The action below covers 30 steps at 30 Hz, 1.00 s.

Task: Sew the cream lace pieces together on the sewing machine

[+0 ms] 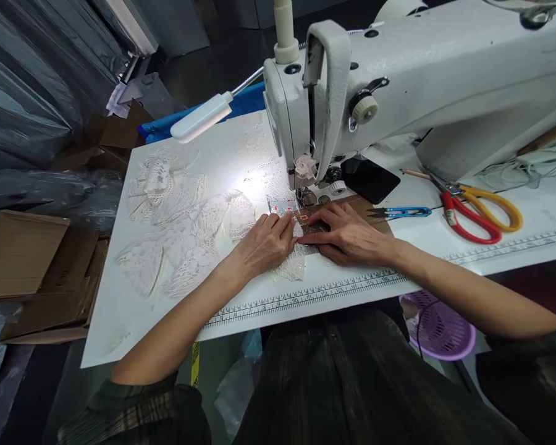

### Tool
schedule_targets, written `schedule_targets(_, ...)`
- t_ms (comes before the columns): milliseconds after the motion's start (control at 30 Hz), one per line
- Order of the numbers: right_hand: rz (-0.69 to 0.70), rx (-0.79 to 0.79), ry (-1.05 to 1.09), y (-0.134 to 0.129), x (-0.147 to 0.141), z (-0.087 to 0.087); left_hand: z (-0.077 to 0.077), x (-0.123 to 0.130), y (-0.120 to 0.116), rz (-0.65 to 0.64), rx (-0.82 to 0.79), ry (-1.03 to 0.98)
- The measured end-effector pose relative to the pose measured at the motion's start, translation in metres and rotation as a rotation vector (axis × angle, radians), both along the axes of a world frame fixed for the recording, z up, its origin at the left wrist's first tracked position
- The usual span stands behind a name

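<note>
A strip of white lace [291, 266] lies beneath the sewing machine's needle area, its lower end hanging toward the table's front. My left hand [269, 244] is on its left side, with fingers bent and drawn together on the lace just before the presser foot [300, 196]. From the right, my right hand [347, 235] rests palm down on the brown machine bed plate [375, 221]. Its fingers are spread, one reaching to the lace edge beside my left fingertips. A strip with red marks [282, 207] shows by the foot. The exact fingertip contact is too small to make out.
The white sewing machine [421, 74] spans the back right. Several white lace pieces [185, 228] lie on the left tabletop. Blue thread snips [401, 212], scissors [477, 213] and a black phone [370, 179] lie right. A lamp [201, 117] leans over. Cardboard boxes [23, 253] stand left.
</note>
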State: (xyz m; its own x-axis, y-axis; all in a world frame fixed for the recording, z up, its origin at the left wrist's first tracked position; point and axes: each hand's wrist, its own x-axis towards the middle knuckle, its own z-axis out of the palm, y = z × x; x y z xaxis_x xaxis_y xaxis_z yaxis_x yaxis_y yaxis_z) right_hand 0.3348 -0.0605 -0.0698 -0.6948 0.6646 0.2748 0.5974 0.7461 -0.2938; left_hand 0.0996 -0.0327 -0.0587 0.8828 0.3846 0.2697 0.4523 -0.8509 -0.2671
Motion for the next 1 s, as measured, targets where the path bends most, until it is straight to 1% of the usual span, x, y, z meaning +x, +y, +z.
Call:
schedule_targets(100,-0.014,0.023,-0.013,0.001,0.000,0.000,0.001,0.004,0.004,0.037,-0.063,-0.039)
schedule_targets(200,-0.066,0.042,-0.026,0.005,0.001,0.000,0.002,0.008,0.014,0.091,-0.127,-0.045)
schedule_targets(333,-0.110,0.019,-0.019,0.010,0.001,-0.001,0.001,0.010,0.023,0.120,-0.144,-0.038)
schedule_targets(500,-0.119,-0.002,-0.003,0.010,0.000,-0.002,-0.002,0.006,0.023,0.104,-0.185,-0.161)
schedule_targets(767,-0.134,-0.026,0.052,0.009,0.002,-0.005,-0.008,0.006,0.025,0.078,-0.219,-0.236)
schedule_targets(1000,-0.137,-0.034,0.075,0.009,0.001,-0.005,-0.012,0.007,0.024,0.096,-0.223,-0.280)
